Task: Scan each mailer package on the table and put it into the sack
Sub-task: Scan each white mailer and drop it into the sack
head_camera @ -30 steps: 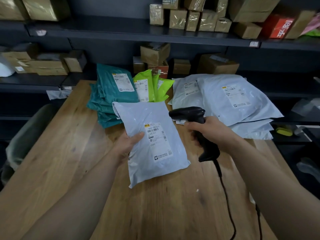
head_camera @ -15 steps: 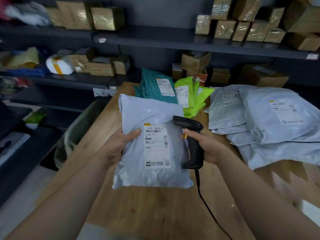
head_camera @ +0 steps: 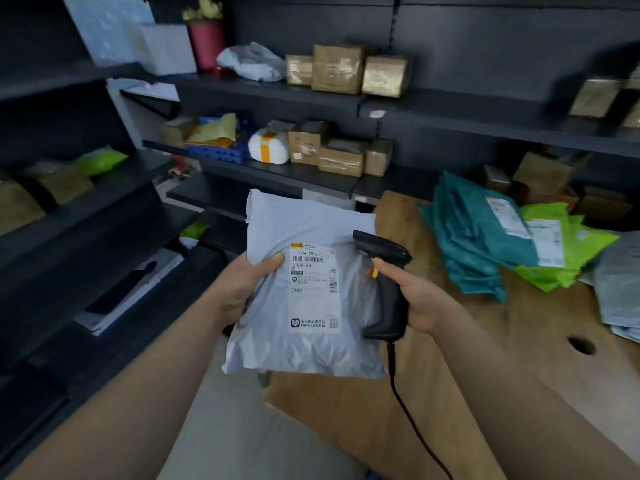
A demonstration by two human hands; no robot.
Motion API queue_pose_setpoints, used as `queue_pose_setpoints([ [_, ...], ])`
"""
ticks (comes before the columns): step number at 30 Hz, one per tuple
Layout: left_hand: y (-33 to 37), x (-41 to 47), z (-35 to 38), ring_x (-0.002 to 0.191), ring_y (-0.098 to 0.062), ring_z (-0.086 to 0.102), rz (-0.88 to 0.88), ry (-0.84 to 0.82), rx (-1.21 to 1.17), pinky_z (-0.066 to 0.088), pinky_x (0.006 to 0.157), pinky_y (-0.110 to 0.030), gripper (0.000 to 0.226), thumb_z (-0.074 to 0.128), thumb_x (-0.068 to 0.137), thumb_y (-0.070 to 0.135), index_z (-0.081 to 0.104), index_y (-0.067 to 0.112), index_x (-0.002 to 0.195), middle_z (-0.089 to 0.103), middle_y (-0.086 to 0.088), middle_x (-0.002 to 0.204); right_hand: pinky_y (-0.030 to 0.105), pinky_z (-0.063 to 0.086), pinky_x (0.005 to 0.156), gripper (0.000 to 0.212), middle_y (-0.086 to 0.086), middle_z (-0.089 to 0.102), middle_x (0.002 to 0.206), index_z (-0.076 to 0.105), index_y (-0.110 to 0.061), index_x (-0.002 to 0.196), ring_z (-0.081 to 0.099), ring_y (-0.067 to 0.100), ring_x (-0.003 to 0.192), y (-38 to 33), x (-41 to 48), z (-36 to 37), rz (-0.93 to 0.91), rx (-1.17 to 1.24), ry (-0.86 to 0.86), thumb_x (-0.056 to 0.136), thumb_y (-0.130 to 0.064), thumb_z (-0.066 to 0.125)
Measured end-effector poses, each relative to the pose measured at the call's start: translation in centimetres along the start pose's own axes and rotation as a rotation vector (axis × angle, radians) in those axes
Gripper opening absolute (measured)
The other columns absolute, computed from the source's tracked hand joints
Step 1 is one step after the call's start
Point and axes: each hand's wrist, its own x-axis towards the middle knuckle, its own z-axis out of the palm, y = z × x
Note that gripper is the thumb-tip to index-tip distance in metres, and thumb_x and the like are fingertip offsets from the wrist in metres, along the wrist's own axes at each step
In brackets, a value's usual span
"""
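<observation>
Left hand (head_camera: 242,292) is grasping the grey mailer (head_camera: 311,355) by its left edge. The thumb is lying across the front just beside the shipping label (head_camera: 313,289), and the other fingers are hidden behind the bag. Right hand (head_camera: 415,299) is clenching the handle of the black scanner (head_camera: 388,296), with the scanner's head pointing left and overlapping the mailer's upper right part.

I am recording the mailer as being held upright in the air, label facing me, over the left edge of the wooden table (head_camera: 519,358). The scanner cable (head_camera: 408,417) is hanging down from the base of the handle and trailing toward me.

I am noting a stack of teal mailers (head_camera: 478,237) lying on the table to the right, well apart from the held one. Lime-green mailers (head_camera: 588,244) are lying just beside that stack and touching it. More grey mailers (head_camera: 620,289) are showing at the right border. A round hole (head_camera: 581,345) is showing in the tabletop nearer to me.

Dark shelves (head_camera: 346,98) are running behind the table, carrying taped cardboard boxes (head_camera: 339,154) and a white parcel (head_camera: 270,147) banded in yellow.
</observation>
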Motion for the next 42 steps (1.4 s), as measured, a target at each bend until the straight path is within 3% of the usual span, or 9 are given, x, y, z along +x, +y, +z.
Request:
queue_pose_setpoints([
  [3, 1.4, 1.1, -6.5, 0.107, -0.031, 0.066, 0.021, 0.030, 0.032, 0.050, 0.096, -0.047, 0.035, 0.063, 0.091, 0.020, 0.061, 0.008, 0.124, 0.070, -0.013, 0.115, 0.038, 0.056, 0.085, 0.052, 0.010, 0.074, 0.110, 0.069, -0.010, 0.115, 0.070, 0.026, 0.102, 0.5, 3.1, 6.5, -0.002, -0.003, -0.017, 0.075, -0.043, 0.073],
  [9, 2.3, 5.8, -15.7, 0.095, -0.028, 0.070, -0.019, 0.191, 0.118, 0.055, 0.082, -0.039, 0.026, 0.064, 0.092, 0.018, 0.066, 0.008, 0.116, 0.074, -0.008, 0.100, 0.044, 0.054, 0.094, 0.026, 0.012, 0.075, 0.104, 0.073, -0.011, 0.087, 0.070, 0.030, 0.099, 1.3, 10.7, 15.4, 0.017, -0.004, 0.023, 0.080, -0.036, 0.077],
  [18, 1.9, 19.1, -22.1, 0.099, -0.030, 0.069, -0.123, 0.187, 0.188, 0.052, 0.093, -0.049, 0.030, 0.067, 0.089, 0.023, 0.065, 0.010, 0.116, 0.073, -0.011, 0.106, 0.041, 0.054, 0.093, 0.024, 0.009, 0.076, 0.094, 0.075, -0.014, 0.080, 0.070, 0.027, 0.092, 0.5, 24.1, 19.2, 0.106, -0.019, 0.098, 0.080, -0.038, 0.077],
  [27, -0.4, 32.2, -24.0, 0.099, -0.025, 0.068, -0.278, 0.029, 0.323, 0.052, 0.094, -0.043, 0.035, 0.068, 0.089, 0.027, 0.063, 0.010, 0.120, 0.071, -0.009, 0.111, 0.038, 0.055, 0.086, 0.039, 0.010, 0.075, 0.104, 0.074, -0.007, 0.106, 0.070, 0.025, 0.092, 0.9, 33.3, 18.2, 0.189, 0.050, 0.281, 0.081, -0.038, 0.076],
  [30, -1.8, 36.1, -24.0, 0.098, -0.023, 0.068, -0.330, -0.070, 0.373, 0.053, 0.092, -0.040, 0.033, 0.065, 0.091, 0.025, 0.063, 0.009, 0.120, 0.071, -0.008, 0.110, 0.036, 0.055, 0.083, 0.037, 0.009, 0.074, 0.105, 0.074, -0.009, 0.107, 0.069, 0.025, 0.094, 2.0, 35.4, 17.7, 0.214, 0.075, 0.343, 0.083, -0.038, 0.075],
  [34, -3.1, 40.8, -24.6, 0.084, -0.019, 0.067, -0.438, -0.197, 0.444, 0.053, 0.077, -0.031, 0.014, 0.064, 0.092, 0.025, 0.063, 0.013, 0.099, 0.070, -0.004, 0.094, 0.035, 0.056, 0.081, 0.040, 0.012, 0.074, 0.103, 0.073, -0.007, 0.107, 0.069, 0.027, 0.093, 3.5, 38.0, 18.2, 0.270, 0.088, 0.462, 0.083, -0.039, 0.074],
  [37, -4.6, 44.4, -25.6, 0.092, -0.025, 0.069, -0.504, -0.318, 0.535, 0.055, 0.086, -0.037, 0.028, 0.065, 0.091, 0.025, 0.064, 0.006, 0.111, 0.071, -0.011, 0.102, 0.035, 0.056, 0.078, 0.045, 0.014, 0.073, 0.102, 0.072, -0.005, 0.108, 0.068, 0.028, 0.087, 5.2, 39.8, 19.0, 0.333, 0.118, 0.550, 0.082, -0.041, 0.075],
  [42, -7.5, 47.8, -26.6, 0.094, -0.027, 0.068, -0.548, -0.450, 0.668, 0.054, 0.087, -0.036, 0.025, 0.062, 0.093, 0.022, 0.066, 0.007, 0.113, 0.071, -0.012, 0.103, 0.039, 0.057, 0.080, 0.043, 0.016, 0.073, 0.095, 0.073, -0.002, 0.106, 0.068, 0.030, 0.082, 7.8, 41.5, 20.5, 0.403, 0.208, 0.667, 0.081, -0.038, 0.076],
])
